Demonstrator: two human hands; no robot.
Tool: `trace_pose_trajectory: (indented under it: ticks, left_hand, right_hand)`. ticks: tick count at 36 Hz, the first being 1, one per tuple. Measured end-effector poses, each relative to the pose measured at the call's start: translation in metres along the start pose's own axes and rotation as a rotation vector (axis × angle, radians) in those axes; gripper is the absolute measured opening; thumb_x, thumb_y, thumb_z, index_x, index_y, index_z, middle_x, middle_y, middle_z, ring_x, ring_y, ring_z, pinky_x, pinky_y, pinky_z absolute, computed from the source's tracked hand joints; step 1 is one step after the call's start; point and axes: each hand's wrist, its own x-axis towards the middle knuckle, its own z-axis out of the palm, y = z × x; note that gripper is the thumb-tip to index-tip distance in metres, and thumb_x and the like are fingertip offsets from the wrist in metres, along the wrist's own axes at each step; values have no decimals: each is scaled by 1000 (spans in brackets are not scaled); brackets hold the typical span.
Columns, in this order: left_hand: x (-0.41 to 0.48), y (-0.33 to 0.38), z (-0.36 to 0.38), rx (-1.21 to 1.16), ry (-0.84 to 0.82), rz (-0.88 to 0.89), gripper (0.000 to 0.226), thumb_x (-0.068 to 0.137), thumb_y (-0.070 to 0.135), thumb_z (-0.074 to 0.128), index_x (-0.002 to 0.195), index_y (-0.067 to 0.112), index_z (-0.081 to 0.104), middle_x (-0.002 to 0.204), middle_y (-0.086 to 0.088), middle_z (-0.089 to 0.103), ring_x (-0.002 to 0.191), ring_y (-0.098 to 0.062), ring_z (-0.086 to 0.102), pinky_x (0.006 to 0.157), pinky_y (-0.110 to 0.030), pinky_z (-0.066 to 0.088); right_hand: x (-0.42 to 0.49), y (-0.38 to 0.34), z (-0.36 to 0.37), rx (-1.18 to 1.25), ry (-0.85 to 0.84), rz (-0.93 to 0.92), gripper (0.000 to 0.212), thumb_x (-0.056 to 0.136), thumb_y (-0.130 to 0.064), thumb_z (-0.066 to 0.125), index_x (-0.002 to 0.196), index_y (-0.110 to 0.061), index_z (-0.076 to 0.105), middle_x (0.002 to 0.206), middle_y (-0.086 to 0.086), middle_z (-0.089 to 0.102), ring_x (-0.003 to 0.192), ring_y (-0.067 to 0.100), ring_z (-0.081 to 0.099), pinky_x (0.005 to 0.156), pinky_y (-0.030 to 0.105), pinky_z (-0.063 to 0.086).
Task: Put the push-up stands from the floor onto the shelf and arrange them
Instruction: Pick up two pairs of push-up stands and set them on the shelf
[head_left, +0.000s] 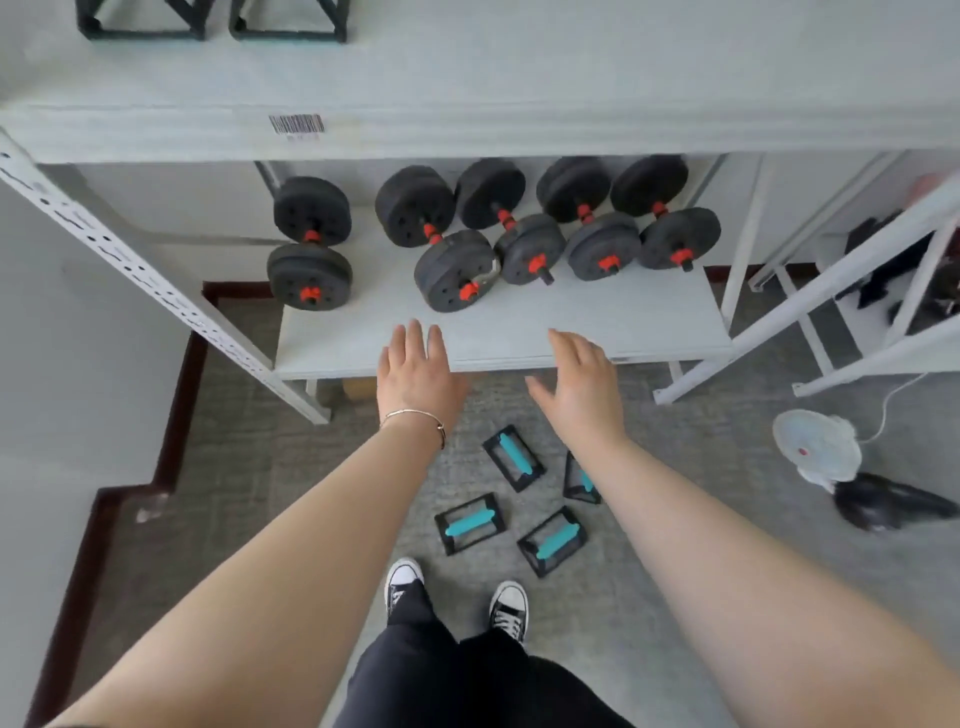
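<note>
Left hand (415, 371) and right hand (584, 387) held out over the shelf (649, 325) edge, each grip apart and empty, four stands (470, 522) scattered on the floor (701, 571) below, dumbbells (457, 270) behind

A fitness equipment storeroom: dumbbells (311, 244) line a barcoded white metal shelf (597, 332) above grey carpet (675, 545), push-up stands (470, 522) scattered below.
</note>
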Motion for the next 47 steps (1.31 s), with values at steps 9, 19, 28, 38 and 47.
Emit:
trace_pose_trajectory:
  ticks: [9,19,28,38,47]
  left_hand:
    - [12,-28,139,20,-230,58,70,95,49,43,151,14,20,160,-12,17,147,-31,12,119,-44,17]
    - [39,-57,337,91,-443,59,80,89,55,53,149,12,21,155,-12,25,141,-33,26,111,-46,32]
    - [48,-79,508,80,-642,8,76,87,49,61,145,13,27,149,-11,32,136,-33,31,107,-46,36]
    - [48,-85,641,13,-846,-96,77,81,48,70,141,14,35,130,-11,48,118,-32,48,93,-46,48]
    - [47,-86,699,-52,-901,-80,62,84,44,69,134,17,45,122,-7,58,110,-30,57,79,-34,43]
  right_hand:
    - [-30,50,118,-63,-206,212,64,90,-41,63,142,-8,44,139,13,54,126,33,49,105,43,39]
    - [-59,128,299,-87,-367,301,65,89,-41,64,141,-9,44,134,12,55,122,32,52,99,46,46]
    - [-76,201,453,-149,-491,285,67,89,-46,61,143,-11,41,135,11,53,121,32,51,93,44,46]
    - [-76,247,579,-35,-574,426,84,81,-57,67,143,-9,37,138,16,47,127,34,45,102,48,43]
    - [-71,271,633,6,-566,560,94,77,-47,76,148,-9,27,144,15,43,129,34,43,104,48,41]
